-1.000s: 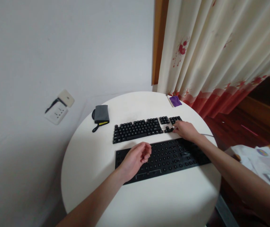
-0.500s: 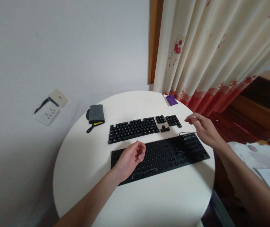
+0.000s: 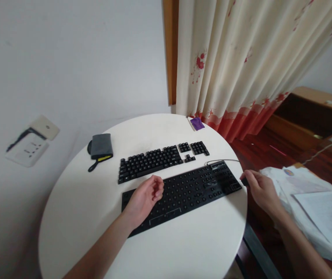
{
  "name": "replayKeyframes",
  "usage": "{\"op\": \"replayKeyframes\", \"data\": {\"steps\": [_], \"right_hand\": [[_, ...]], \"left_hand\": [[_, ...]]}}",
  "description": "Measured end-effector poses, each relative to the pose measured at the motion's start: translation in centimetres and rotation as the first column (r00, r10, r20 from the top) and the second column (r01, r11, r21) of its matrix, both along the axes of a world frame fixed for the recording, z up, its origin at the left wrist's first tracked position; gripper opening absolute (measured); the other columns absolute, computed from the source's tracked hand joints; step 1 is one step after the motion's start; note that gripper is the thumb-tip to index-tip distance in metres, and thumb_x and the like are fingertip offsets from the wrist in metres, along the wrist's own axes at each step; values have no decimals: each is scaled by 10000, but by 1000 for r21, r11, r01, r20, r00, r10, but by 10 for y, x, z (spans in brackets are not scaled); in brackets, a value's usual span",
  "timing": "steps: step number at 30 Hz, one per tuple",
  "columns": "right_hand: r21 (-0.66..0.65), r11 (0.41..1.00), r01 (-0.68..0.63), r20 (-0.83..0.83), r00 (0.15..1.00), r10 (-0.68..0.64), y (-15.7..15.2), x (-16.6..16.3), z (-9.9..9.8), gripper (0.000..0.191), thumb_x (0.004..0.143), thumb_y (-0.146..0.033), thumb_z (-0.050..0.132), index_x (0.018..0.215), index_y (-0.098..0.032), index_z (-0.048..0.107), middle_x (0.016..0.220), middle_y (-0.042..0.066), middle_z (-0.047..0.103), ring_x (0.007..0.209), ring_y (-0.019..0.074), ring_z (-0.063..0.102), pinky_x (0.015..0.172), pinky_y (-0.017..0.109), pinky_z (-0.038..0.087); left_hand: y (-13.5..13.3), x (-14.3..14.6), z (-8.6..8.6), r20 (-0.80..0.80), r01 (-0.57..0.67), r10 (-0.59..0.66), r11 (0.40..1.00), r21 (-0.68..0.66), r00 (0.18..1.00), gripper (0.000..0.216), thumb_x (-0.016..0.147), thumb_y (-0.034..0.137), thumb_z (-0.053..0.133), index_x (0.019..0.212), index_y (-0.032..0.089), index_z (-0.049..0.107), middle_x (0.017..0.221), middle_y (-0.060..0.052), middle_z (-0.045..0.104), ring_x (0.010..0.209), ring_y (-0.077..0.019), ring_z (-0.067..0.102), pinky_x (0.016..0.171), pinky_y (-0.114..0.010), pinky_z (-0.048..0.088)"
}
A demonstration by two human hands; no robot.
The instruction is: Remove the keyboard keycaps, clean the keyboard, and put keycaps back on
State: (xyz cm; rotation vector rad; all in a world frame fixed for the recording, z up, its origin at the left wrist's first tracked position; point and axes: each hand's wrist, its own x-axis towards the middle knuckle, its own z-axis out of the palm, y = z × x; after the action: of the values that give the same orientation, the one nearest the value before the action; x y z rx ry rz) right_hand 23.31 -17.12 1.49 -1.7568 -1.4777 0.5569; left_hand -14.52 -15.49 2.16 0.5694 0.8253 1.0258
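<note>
A black keyboard base [image 3: 180, 193] with its keycaps off and bare switches showing lies tilted across the round white table [image 3: 75, 217]. My left hand [image 3: 145, 199] rests over its left part, fingers loosely curled, with nothing visible in them. Just past the base's right end, at the table edge, my right hand [image 3: 260, 190] pinches a small black keycap [image 3: 244, 181] between thumb and fingers. Behind the base sit the removed keycaps in rows: a main block [image 3: 151, 162], a small navigation block [image 3: 184, 147], arrow keycaps [image 3: 189, 158] and a number block [image 3: 200, 148].
A grey pouch [image 3: 102, 146] with a black loop lies at the back left, and a purple packet [image 3: 197, 123] at the back edge. A thin cable [image 3: 224, 160] runs off the base. White bags and papers [image 3: 308, 201] lie beyond the table at right, near a curtain [image 3: 226, 77].
My right hand has moved from beside the number block down toward me, to the base's right end, and a keycap now shows in its fingers. The view has turned right; my left hand stays put.
</note>
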Motion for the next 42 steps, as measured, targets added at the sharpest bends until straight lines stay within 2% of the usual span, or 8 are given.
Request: {"op": "replayKeyframes", "data": {"steps": [5, 12, 15, 20, 27, 34, 37, 42], "right_hand": [[2, 1000, -14, -15, 1000, 14, 3, 2, -11, 457, 934, -525, 449, 793, -162, 688, 552, -3, 550, 531, 161, 526, 523, 266, 394], [-34, 999, -38, -232, 972, 29, 5, 8, -35, 477, 919, -566, 484, 805, -151, 690, 636, 26, 589, 572, 160, 531, 530, 255, 421], [-22, 997, -70, -163, 984, 66, 1, 4, -34, 478, 936, -558, 456, 820, -157, 690, 617, 20, 581, 557, 157, 521, 510, 250, 392], [-14, 979, -202, 88, 975, 202, -7, -17, -17, 434, 966, -475, 419, 790, -175, 678, 618, 16, 605, 570, 165, 557, 561, 263, 398], [-39, 974, -223, 362, 905, 222, -7, -30, -14, 407, 985, -460, 401, 807, -200, 658, 764, 55, 704, 671, 205, 654, 643, 291, 419], [-63, 946, -319, 267, 907, 324, -4, -9, -11, 399, 992, -423, 373, 783, -205, 634, 651, 14, 644, 603, 175, 618, 598, 264, 431], [-54, 926, -374, 295, 880, 373, -6, -8, -8, 362, 979, -406, 411, 795, -208, 652, 707, 27, 676, 642, 174, 632, 615, 258, 443], [-40, 933, -358, 297, 887, 353, -6, -13, -7, 343, 954, -418, 462, 759, -212, 655, 688, 32, 670, 616, 174, 610, 619, 267, 439]], "left_hand": [[1, 0, -3, -23, -19, 19, 1000, 11, 1000, 219, 944, 325, 559, 844, 139, 614, 720, -11, 516, 589, -97, 404, 545, -217, 374], [3, 2, -5, -45, -23, 24, 1000, 20, 999, 228, 940, 315, 568, 821, 130, 628, 711, -14, 520, 588, -98, 404, 543, -219, 375], [3, 2, -5, -57, -25, 26, 1000, 18, 998, 229, 935, 312, 579, 812, 125, 632, 709, -14, 517, 596, -99, 407, 543, -218, 374], [4, 2, -6, -68, -38, 39, 999, 14, 997, 216, 918, 306, 608, 812, 121, 641, 717, -17, 524, 603, -100, 413, 545, -217, 376], [4, 2, -7, -68, -46, 47, 999, 10, 997, 217, 906, 312, 624, 815, 117, 649, 724, -20, 540, 602, -94, 422, 548, -217, 378], [4, 0, -10, -86, -50, 50, 999, 9, 995, 218, 888, 322, 649, 809, 119, 652, 736, -20, 552, 614, -92, 442, 547, -213, 371], [4, 1, -10, -87, -63, 63, 998, 1, 994, 218, 883, 326, 656, 804, 122, 650, 737, -17, 554, 614, -90, 444, 549, -211, 368], [4, 1, -9, -101, -53, 53, 999, -1, 994, 227, 882, 335, 657, 810, 120, 652, 737, -19, 563, 619, -92, 452, 551, -212, 369]]}}
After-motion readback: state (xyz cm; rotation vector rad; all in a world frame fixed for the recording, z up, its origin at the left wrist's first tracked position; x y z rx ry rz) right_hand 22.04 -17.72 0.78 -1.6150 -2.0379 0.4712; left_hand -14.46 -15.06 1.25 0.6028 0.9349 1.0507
